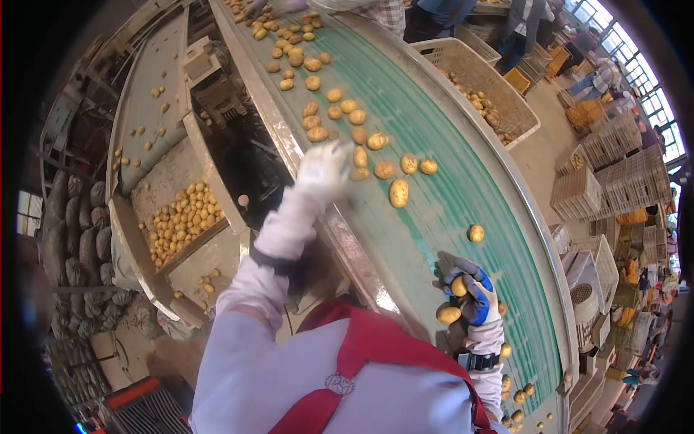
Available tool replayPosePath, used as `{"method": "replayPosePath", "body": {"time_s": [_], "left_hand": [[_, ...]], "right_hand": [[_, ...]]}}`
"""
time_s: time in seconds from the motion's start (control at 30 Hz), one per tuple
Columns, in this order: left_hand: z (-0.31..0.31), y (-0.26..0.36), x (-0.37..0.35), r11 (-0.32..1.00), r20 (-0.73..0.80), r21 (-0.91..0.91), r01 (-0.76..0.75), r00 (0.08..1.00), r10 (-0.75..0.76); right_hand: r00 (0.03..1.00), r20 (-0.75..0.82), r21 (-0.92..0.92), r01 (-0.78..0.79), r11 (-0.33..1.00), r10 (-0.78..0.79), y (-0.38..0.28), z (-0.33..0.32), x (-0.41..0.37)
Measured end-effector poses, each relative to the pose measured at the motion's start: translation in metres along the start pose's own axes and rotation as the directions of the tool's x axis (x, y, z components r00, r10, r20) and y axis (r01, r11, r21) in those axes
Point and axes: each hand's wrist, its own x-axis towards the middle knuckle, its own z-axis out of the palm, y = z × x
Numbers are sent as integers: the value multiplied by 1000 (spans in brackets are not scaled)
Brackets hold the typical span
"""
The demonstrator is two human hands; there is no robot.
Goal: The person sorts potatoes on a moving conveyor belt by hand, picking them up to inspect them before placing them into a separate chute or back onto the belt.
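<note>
My left hand [325, 171], in a white glove, reaches over the green conveyor belt [448, 188] beside a cluster of potatoes. It is smeared by motion and its fingers are not clear. Nearest to it are a potato [360, 156] and another potato [316, 134]. My right hand [477, 295], in a blue and white glove, is closed around a potato [459, 287] low over the belt. Just beside that hand lies a loose potato [448, 315]. A larger potato [399, 193] and a single potato [476, 233] rest on the belt between my hands.
Left of the belt, a wooden-sided bin [184, 220] holds many potatoes. A large crate [499, 94] with potatoes stands beyond the belt's metal edge [535, 210]. Stacked crates [629, 177] and full sacks [76, 231] line the sides. A co-worker's hands reach over the belt's far end.
</note>
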Motion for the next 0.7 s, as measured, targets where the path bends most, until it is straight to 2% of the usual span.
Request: {"method": "replayPosePath", "body": {"time_s": [0.03, 0.07, 0.13, 0.17, 0.2, 0.23, 0.27, 0.33, 0.37, 0.4, 0.43, 0.47, 0.5, 0.53, 0.57, 0.6, 0.63, 0.67, 0.7], "left_hand": [[4, -9, 17, 997, 74, 64, 53, 996, -57], [3, -15, 36, 986, 302, 144, 82, 945, -122], [19, -25, 59, 945, 581, 317, -84, 805, -123], [24, -18, 67, 944, 577, 317, -87, 808, -120], [29, -11, 75, 911, 688, 372, -181, 713, -139], [28, -6, 79, 868, 779, 411, -279, 602, -175], [25, -4, 76, 865, 773, 419, -276, 608, -181], [17, 6, 54, 937, 632, 317, -145, 769, -95], [7, 13, 43, 984, 627, 177, -30, 774, -89], [-2, 24, 28, 993, 629, 37, 110, 770, -109], [4, 23, 7, 954, 583, -202, 221, 810, -64], [-16, 43, -9, 800, 594, -406, 441, 793, -136], [-16, 48, -24, 373, 640, -676, 635, 758, -131], [-25, 61, -38, -22, 634, -774, 633, 774, -5], [-37, 79, -50, -267, 606, -760, 593, 794, 38], [-25, 86, -65, -445, 546, -729, 520, 834, 79], [-18, 94, -77, -539, 596, -652, 534, 800, 70], [-12, 98, -84, -625, 644, -568, 536, 762, 68], [-5, 98, -95, -631, 639, -568, 528, 766, 66]], "right_hand": [[997, -45, 105, 63, 993, -58, 3, 4, -7], [989, -96, 205, 133, 970, -115, 6, 8, -11], [982, -136, 207, 160, 965, -134, 10, 13, -15], [988, -79, 191, 147, 971, -135, 6, 16, -18], [991, -18, 172, 134, 976, -133, 3, 23, -17], [994, -37, 105, 104, 989, -101, 2, 31, -18], [994, -28, 105, 107, 989, -104, 7, 32, -16], [997, 11, 149, 71, 986, -74, 24, 29, -15], [999, -2, 69, 37, 997, -37, 21, 35, -18], [999, 2, 66, 49, 997, -50, 17, 35, -20], [997, 45, 97, 65, 993, -69, 13, 37, -19], [993, 85, 131, 68, 989, -80, 12, 40, -20], [995, 41, 144, 85, 986, -92, 8, 49, -11], [995, -2, 153, 99, 983, -100, 2, 54, -6], [992, 1, 73, 128, 989, -128, -8, 66, 1], [987, 8, -13, 159, 987, -159, -20, 82, 7], [982, 96, -157, 175, 972, -161, -29, 94, 12], [971, 186, -296, 201, 934, -150, -37, 108, 18], [919, 340, -383, 328, 863, -198, -47, 121, 23]]}}
